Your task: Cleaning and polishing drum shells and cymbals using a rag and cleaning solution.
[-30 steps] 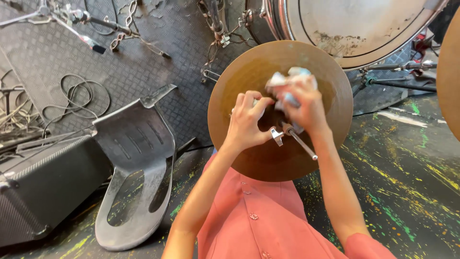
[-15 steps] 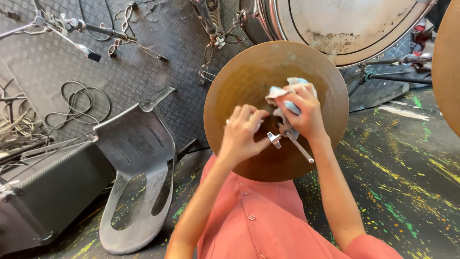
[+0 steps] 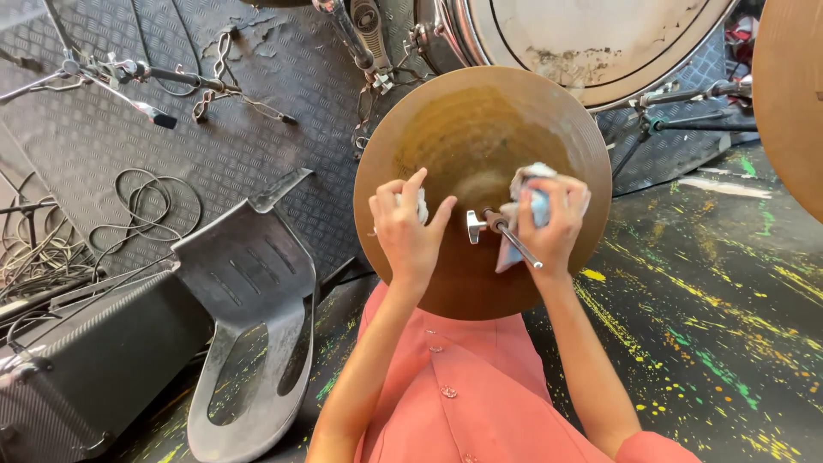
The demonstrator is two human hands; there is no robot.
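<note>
Both hands on the bronze cymbal (image 3: 480, 129): left hand (image 3: 410, 231) at nine o'clock of the centre wing nut (image 3: 477, 225), fingers spread; right hand (image 3: 549, 225) at three o'clock, nearer, pinching a pale cloth (image 3: 525, 184).

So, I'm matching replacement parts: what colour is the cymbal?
The cymbal is golden bronze, darker and tarnished toward the middle; head view shows it.

Cymbals: two, one bronze cymbal (image 3: 446, 146) at centre, a second cymbal (image 3: 793, 94) at 2 o'clock
Hands: two, left hand (image 3: 410, 230) and right hand (image 3: 549, 225)
Cloths: one white-blue cloth (image 3: 531, 206)
Drums: one bass drum (image 3: 591, 43) at 12 o'clock
Chairs: one grey plastic chair (image 3: 249, 317) at 8 o'clock
Cases: one black case (image 3: 86, 369)
</note>
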